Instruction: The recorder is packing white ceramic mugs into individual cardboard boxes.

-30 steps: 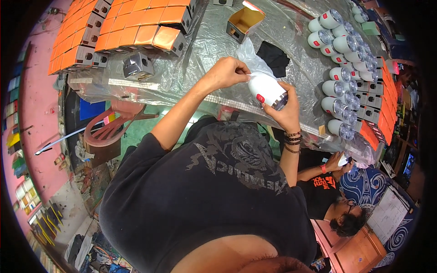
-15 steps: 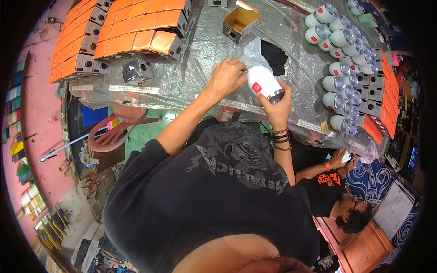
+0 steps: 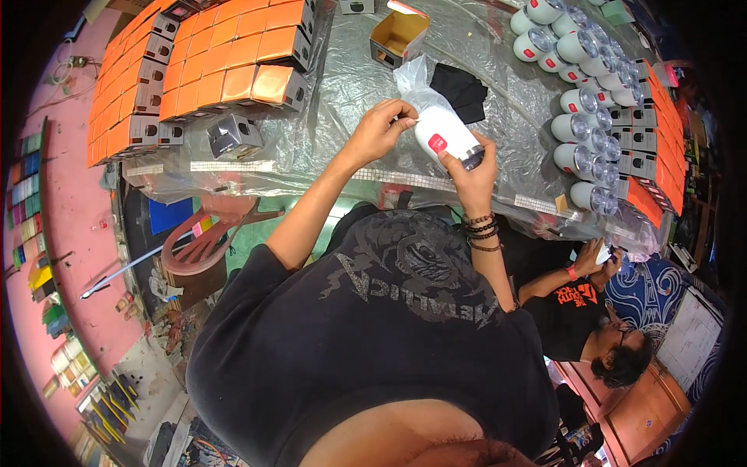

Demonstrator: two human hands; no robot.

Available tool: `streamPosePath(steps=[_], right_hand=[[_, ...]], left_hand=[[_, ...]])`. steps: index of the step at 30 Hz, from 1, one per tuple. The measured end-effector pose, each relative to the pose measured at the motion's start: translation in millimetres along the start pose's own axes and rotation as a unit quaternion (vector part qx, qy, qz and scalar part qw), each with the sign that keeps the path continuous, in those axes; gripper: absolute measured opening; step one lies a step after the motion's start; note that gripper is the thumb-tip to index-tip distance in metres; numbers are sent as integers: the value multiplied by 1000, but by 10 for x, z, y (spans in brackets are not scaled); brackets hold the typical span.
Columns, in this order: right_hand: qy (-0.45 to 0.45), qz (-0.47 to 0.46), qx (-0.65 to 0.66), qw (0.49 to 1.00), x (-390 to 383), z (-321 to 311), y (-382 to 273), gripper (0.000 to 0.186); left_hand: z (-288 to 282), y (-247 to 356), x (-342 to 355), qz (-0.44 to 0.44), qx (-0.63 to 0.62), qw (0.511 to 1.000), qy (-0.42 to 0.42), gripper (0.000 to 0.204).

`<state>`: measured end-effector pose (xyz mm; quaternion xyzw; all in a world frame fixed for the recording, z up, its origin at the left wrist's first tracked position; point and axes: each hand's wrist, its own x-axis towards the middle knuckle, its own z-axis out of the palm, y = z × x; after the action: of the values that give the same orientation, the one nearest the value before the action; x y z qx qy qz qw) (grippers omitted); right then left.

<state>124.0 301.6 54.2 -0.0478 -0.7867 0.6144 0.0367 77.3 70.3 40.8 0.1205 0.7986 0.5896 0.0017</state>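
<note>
My right hand point(image 3: 473, 173) is wrapped round the dark lid end of a white tumbler point(image 3: 440, 134) with a red label. It holds the tumbler tilted over the table's near edge, its rounded white end pointing up and to the left. Beside that end, my left hand point(image 3: 383, 131) is closed in a pinch; a small pale bit shows at its fingertips, too small to name. A crumpled clear plastic bag point(image 3: 420, 92) lies just beyond the tumbler and is partly hidden by it. Next to the bag lies a folded black cloth or pouch point(image 3: 461, 92).
An opened box point(image 3: 400, 37) stands farther back on the plastic-covered table point(image 3: 342, 86). Stacked orange boxes point(image 3: 226, 54) and one loose box point(image 3: 235, 137) are at left. Several white tumblers point(image 3: 577, 100) fill the right side. Another person point(image 3: 572, 311) works at lower right.
The view has shifted slightly. The tumbler has turned a little in my right hand, showing more of its label. My left hand stays pinched near its rounded end.
</note>
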Motion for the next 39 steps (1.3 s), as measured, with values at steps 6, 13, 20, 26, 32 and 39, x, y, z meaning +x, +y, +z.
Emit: streamPosePath(steps=[6, 13, 20, 26, 32, 39], right_hand=[[29, 60, 112, 991, -20, 112, 41, 69], [81, 97, 106, 986, -28, 239, 98, 68], [48, 89, 181, 978, -36, 239, 123, 65], [-28, 134, 292, 947, -11, 89, 138, 51], [-44, 158, 348, 923, 34, -17, 216, 41], [-22, 126, 311, 942, 81, -13, 283, 46]], left_hand=[[89, 41, 20, 92, 164, 981, 49, 11], [315, 95, -28, 85, 217, 966, 108, 11], [303, 1, 6, 83, 107, 982, 134, 13], [73, -135, 159, -144, -322, 935, 27, 13], [-197, -188, 183, -195, -300, 933, -45, 21], [-27, -24, 91, -111, 148, 982, 20, 30]])
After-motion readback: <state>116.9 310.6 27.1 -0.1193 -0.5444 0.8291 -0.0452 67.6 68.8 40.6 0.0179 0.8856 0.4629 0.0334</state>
